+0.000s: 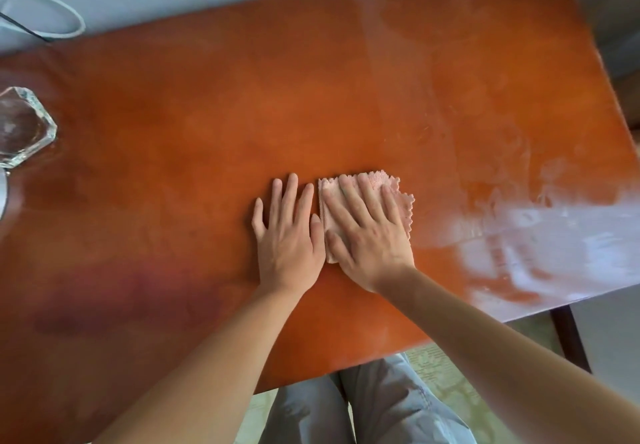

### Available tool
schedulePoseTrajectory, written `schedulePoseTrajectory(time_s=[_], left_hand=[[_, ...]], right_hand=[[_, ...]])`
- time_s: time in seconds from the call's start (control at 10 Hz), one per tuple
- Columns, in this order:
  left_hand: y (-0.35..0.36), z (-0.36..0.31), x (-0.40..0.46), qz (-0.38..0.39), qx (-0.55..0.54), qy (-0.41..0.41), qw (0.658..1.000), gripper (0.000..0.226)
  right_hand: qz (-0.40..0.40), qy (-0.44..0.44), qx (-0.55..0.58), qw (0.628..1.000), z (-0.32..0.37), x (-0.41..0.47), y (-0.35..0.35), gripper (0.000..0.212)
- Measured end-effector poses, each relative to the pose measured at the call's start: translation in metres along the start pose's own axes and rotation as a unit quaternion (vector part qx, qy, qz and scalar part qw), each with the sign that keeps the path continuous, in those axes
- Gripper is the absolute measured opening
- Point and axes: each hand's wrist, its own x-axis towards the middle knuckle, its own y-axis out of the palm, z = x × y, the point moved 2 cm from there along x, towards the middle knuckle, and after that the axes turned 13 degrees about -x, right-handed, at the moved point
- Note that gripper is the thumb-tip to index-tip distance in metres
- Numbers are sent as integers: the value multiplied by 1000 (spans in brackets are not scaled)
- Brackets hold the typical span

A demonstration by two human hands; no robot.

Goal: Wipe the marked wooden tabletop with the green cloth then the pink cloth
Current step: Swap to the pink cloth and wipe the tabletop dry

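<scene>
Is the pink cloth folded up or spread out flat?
Folded: the pink cloth is a small pad with a straight doubled edge, under the right hand.

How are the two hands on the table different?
The right hand presses flat on the pink cloth, while the left hand rests straight on the bare wooden tabletop. The right hand angles toward the left, and the left hand points straight ahead. Both have straight, spread fingers and lie side by side, almost touching.
</scene>
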Motion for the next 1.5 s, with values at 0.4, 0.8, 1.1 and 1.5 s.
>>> schedulePoseTrajectory(time_s=[0.4, 0.8, 1.1, 1.5], left_hand=[[8, 6, -5, -22, 51, 39, 998, 54], [9, 8, -6, -28, 38, 45, 998, 51], [6, 5, -7, -26, 20, 31, 999, 53], [7, 2, -8, -36, 35, 37, 998, 53]], right_hand=[[5, 7, -21, 1000, -24, 72, -8, 66], [-16, 36, -13, 999, -12, 42, -6, 64], [-49, 32, 3, 998, 19, -56, 11, 60], [-30, -29, 6, 999, 41, -106, 18, 62]])
